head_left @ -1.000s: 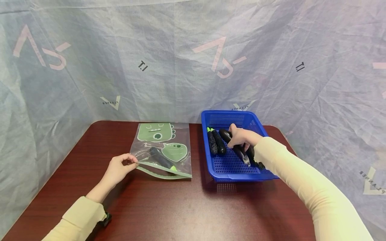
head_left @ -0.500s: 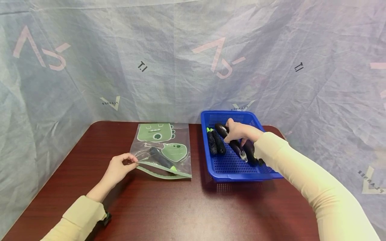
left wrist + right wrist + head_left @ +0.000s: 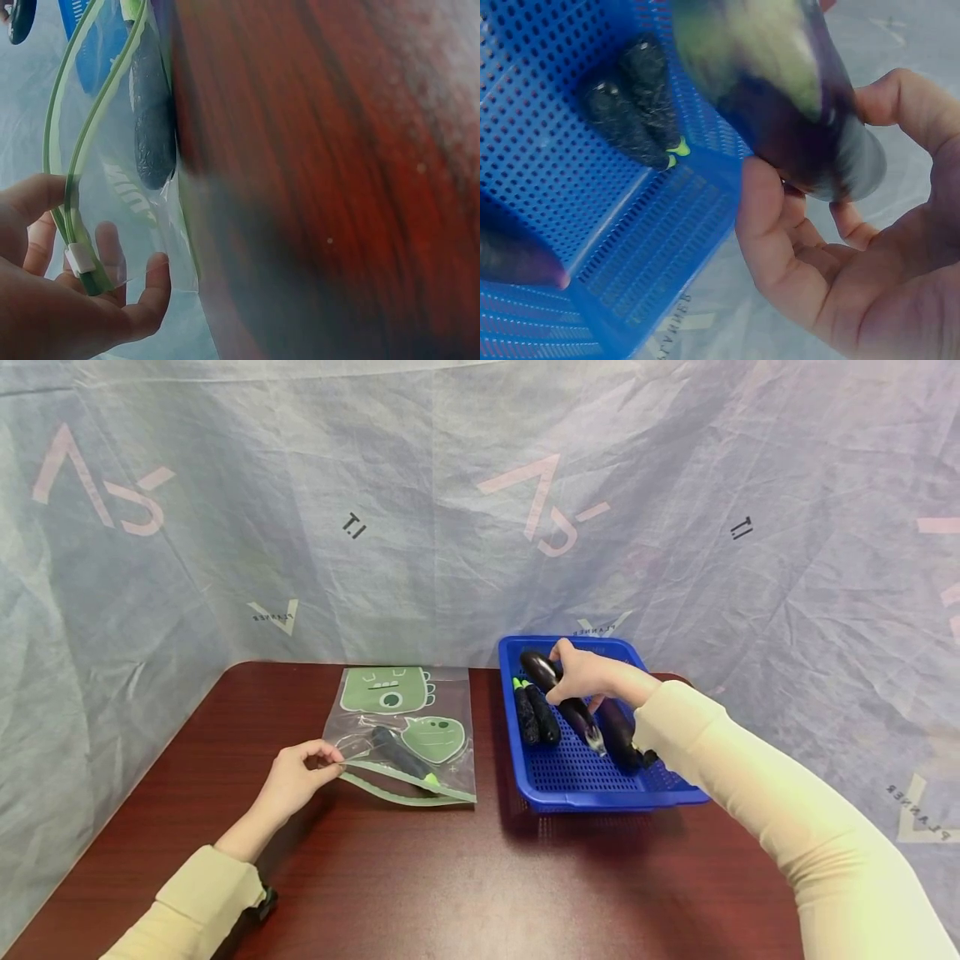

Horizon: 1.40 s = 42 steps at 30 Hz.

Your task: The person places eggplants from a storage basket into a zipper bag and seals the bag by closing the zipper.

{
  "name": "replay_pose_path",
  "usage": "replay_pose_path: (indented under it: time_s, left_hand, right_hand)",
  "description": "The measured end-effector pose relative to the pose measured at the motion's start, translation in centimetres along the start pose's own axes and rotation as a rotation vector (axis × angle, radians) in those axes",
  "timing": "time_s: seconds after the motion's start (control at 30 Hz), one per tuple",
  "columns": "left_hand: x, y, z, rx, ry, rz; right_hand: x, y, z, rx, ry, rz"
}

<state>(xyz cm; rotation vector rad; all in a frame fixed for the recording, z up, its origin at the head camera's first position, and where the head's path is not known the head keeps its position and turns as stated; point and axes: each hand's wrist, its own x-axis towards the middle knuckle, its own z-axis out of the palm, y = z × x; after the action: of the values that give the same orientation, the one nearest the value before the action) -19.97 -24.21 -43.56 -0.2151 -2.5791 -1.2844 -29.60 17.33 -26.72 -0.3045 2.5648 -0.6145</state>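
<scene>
My left hand (image 3: 300, 778) pinches the left corner of the mouth of a clear zip bag (image 3: 453, 692) with green cartoon prints. A white slider (image 3: 79, 259) shows beside its fingers in the left wrist view. Inside the bag lies a dark, cucumber-like vegetable (image 3: 401, 753) with a bright green tip; the mouth gapes a little. Over the blue basket (image 3: 585, 800), my right hand (image 3: 588, 679) grips a glossy eggplant (image 3: 538, 668) around its middle, stem end toward me. Another eggplant (image 3: 618, 739) stays in the basket, partly hidden by the right arm.
Two dark, bumpy vegetables (image 3: 536, 714) with green tips lie at the basket's left side. Bag and basket stand apart on the reddish-brown table (image 3: 450, 877). A pale printed cloth (image 3: 435, 568) hangs behind the table.
My right hand has lifted the eggplant and shifted it left and away from me, toward the basket's far left. The other eggplant shows more. My left hand and the bag have stayed put.
</scene>
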Motion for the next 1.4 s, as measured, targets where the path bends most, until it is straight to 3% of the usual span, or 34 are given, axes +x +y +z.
replay_pose_path:
  time_s: [0.3, 1.0, 1.4]
  left_hand:
    - [-0.1, 0.1, 0.1, 0.003, 0.002, 0.004]
    - [-0.2, 0.3, 0.2, -0.007, 0.016, 0.0]
    - [-0.1, 0.2, 0.3, -0.012, 0.026, -0.017]
  right_hand:
    - [-1.2, -1.1, -0.1, 0.027, 0.018, -0.076]
    - [-2.9, -2.9, 1.6, 0.106, 0.212, -0.251]
    - [-3.0, -3.1, 3.9, 0.211, 0.305, -0.326]
